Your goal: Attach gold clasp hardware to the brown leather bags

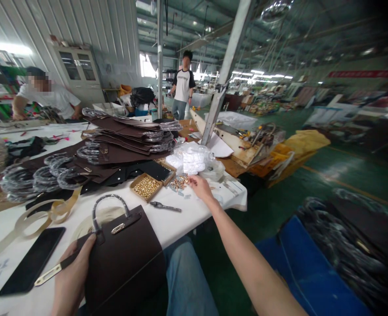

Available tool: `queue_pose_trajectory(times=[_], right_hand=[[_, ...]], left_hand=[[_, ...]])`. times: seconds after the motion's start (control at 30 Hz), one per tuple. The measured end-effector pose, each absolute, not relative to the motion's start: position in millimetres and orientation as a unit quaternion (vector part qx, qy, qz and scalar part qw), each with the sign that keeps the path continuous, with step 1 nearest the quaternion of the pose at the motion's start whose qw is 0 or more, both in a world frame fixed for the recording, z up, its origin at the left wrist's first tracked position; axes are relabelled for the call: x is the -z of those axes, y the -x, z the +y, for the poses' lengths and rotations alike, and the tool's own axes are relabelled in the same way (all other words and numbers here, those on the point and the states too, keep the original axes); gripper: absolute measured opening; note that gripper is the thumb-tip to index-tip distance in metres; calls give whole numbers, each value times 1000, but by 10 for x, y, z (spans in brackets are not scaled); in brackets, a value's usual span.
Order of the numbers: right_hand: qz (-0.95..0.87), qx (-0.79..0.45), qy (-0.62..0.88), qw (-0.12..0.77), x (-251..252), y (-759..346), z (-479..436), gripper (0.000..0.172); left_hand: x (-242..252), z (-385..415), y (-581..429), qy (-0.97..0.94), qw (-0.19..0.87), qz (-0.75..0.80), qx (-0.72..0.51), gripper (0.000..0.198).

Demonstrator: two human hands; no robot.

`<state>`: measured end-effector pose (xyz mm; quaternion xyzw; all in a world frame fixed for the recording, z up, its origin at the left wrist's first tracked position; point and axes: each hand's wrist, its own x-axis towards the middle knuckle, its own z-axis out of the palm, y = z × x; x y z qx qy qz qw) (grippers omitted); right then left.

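My left hand is closed on the left edge of a dark brown handbag panel, which leans at the table's near edge. A plastic-wrapped handle arches from its top, with a gold metal fitting below. A dark strap with a gold end plate sticks out past my left hand. My right hand reaches across the table, its fingertips pinched at a small pile of gold-coloured metal pieces. What lies between those fingertips is too small to make out.
A box of gold studs and a dark hand tool lie mid-table. At left are a black phone and tape. Stacked brown bag panels rise behind. A blue bin stands right. Two people are farther back.
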<state>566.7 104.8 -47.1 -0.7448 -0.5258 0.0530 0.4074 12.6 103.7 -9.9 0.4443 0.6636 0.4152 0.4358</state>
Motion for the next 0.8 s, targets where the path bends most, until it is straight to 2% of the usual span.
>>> queue_pose_trajectory(times=[0.33,0.57,0.8], right_hand=[[-480,-68,750,451,497,-5697,1005,41],[-430,-85,730,524,426,-5678,995,34],[-398,-162,651,626,253,-5473,908,50]], left_hand=[[125,1005,-95,-444,408,682,-415,68],[92,993,-148,-438,408,675,-431,62],[168,1017,-122,-451,394,676,-430,59]])
